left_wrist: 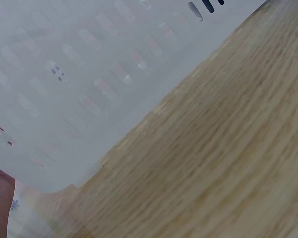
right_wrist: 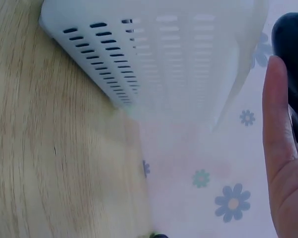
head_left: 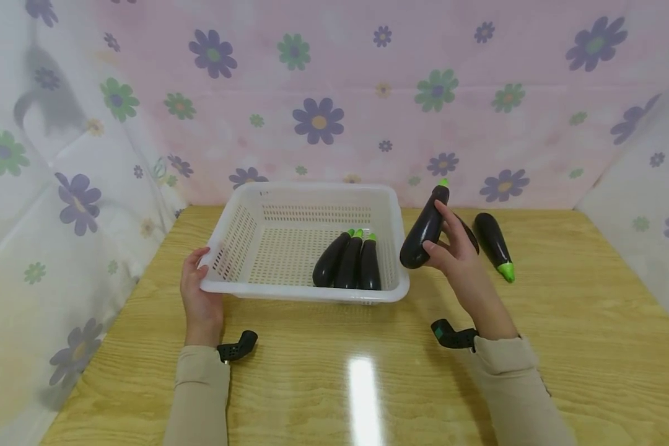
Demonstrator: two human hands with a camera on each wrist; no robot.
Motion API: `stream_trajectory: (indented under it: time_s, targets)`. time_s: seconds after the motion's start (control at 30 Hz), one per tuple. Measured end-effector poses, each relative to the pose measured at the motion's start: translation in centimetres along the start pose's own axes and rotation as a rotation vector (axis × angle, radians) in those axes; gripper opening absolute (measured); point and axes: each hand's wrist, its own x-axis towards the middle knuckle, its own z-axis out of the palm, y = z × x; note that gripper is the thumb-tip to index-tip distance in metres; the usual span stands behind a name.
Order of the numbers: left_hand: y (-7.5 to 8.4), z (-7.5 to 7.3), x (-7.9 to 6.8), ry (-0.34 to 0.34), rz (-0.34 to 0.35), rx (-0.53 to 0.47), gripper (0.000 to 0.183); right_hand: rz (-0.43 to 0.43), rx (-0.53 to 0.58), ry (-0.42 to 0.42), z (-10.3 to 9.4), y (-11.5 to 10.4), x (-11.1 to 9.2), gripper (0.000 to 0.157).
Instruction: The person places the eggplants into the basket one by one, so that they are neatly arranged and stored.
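My left hand (head_left: 202, 306) grips the left rim of a white plastic basket (head_left: 306, 293) near its front corner. In the left wrist view, one finger shows beside the basket's slotted wall (left_wrist: 89, 89). Three dark eggplants (head_left: 348, 263) lie side by side in the basket's right part, green stem ends toward the back. My right hand (head_left: 463, 257) holds another eggplant (head_left: 424, 232) in the air just right of the basket, green end up and tilted. The right wrist view shows the thumb (right_wrist: 277, 114) against this dark eggplant (right_wrist: 294, 54).
On the wooden table (head_left: 580, 297), an eggplant (head_left: 492, 238) lies at the right, green tip toward me. Another eggplant (head_left: 469, 234) is partly hidden behind my right hand. A flowered cloth (head_left: 357, 80) hangs along the table's back and sides.
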Motion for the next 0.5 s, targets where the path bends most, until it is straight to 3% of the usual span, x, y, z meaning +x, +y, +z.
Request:
stream_trajectory:
  time_s: [0.23,0.5]
  targets:
    - [0.1,-0.2,0.0,-0.003,0.007,-0.002,0.029,-0.005,-0.028,-0.035,1.3,-0.6,0.6,0.062]
    - [-0.1,-0.3,0.0,-0.012,-0.022,0.025,0.029,-0.011,-0.074,-0.084,3.1,-2.9,1.5,0.064]
